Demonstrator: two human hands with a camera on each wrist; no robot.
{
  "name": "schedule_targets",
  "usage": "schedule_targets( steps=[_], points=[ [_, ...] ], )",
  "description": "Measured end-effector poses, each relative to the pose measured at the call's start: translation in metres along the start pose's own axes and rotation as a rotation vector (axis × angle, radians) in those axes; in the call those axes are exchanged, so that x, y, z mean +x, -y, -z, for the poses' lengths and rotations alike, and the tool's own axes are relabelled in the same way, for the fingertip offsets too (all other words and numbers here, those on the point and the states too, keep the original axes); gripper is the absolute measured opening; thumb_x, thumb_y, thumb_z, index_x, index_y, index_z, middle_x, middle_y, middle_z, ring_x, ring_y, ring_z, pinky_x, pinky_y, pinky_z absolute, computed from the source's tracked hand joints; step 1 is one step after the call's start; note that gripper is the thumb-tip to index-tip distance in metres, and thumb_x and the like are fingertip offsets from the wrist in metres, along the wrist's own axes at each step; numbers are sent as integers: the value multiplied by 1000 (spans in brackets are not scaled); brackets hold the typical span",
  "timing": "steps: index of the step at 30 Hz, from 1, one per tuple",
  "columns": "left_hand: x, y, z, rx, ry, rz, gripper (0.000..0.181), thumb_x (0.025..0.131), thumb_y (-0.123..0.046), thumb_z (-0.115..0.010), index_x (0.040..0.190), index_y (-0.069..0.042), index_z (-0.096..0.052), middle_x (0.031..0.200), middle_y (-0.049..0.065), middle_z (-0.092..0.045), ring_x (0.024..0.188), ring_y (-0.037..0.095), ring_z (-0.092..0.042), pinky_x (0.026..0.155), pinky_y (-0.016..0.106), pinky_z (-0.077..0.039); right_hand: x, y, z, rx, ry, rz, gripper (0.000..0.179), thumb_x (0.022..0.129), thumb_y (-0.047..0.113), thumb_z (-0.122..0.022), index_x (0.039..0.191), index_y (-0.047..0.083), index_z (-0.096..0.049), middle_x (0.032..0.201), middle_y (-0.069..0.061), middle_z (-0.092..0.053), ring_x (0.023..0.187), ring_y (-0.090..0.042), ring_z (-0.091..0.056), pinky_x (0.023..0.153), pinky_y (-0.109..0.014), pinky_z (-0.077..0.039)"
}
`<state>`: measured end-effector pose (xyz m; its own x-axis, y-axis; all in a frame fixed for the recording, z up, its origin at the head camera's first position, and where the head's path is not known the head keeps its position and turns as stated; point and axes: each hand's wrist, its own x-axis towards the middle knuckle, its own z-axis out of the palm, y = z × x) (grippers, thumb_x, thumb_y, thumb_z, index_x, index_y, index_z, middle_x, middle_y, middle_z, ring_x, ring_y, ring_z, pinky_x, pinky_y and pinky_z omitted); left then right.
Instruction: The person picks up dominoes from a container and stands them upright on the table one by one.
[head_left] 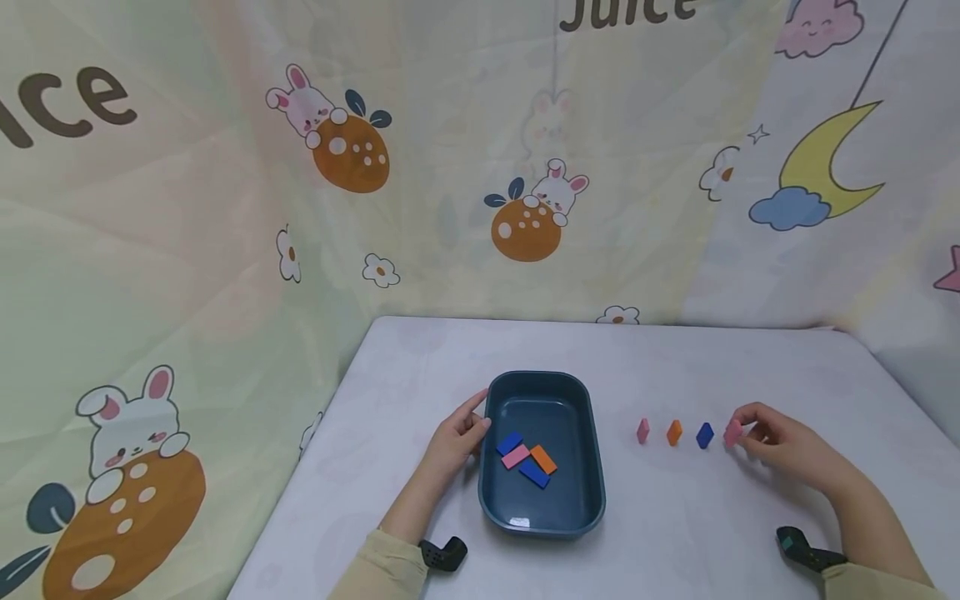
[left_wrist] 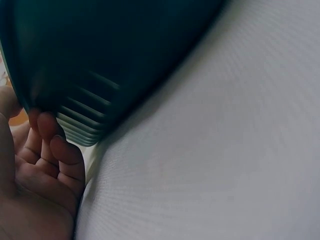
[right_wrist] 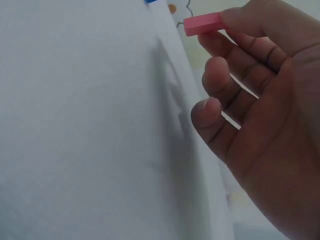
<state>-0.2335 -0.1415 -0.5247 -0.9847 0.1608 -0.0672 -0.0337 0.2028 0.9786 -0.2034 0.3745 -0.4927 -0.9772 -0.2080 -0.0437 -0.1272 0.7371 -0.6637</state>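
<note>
My left hand (head_left: pixel 452 442) holds the left side of a dark blue tray (head_left: pixel 597 475), its thumb at the rim and its fingers against the ribbed outer wall in the left wrist view. Inside the tray lie a blue block (head_left: pixel 510 442), a pink block (head_left: pixel 515 456), an orange block (head_left: pixel 543 459) and another blue block (head_left: pixel 534 474). My right hand (head_left: pixel 787 448) pinches a pink block (right_wrist: pixel 202 24) between thumb and index finger, low over the table. Left of it, a blue block (head_left: pixel 705 435), an orange block (head_left: pixel 675 432) and a pink block (head_left: pixel 642 431) stand in a row.
A white cloth covers the table (head_left: pixel 660 542). Behind and to the left hangs a curtain (head_left: pixel 442 125) printed with rabbits, fruit and a moon. Each wrist wears a black strap piece, the left one (head_left: pixel 444 554) near the tray's lower left corner.
</note>
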Motion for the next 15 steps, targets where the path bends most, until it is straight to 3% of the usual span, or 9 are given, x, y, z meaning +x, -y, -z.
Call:
schedule_targets(
  steps=[15],
  points=[
    [0,1,1,11,-3,0,49,94,-37,-65,141,-39,-51,90,7,-64,71,21,-60,67,31,-52,2,-11,-9,-39,13,-17,26,94,17,-65,118,11,-55,98,-2,-63,78,-5,-52,64,-23,-43]
  ],
)
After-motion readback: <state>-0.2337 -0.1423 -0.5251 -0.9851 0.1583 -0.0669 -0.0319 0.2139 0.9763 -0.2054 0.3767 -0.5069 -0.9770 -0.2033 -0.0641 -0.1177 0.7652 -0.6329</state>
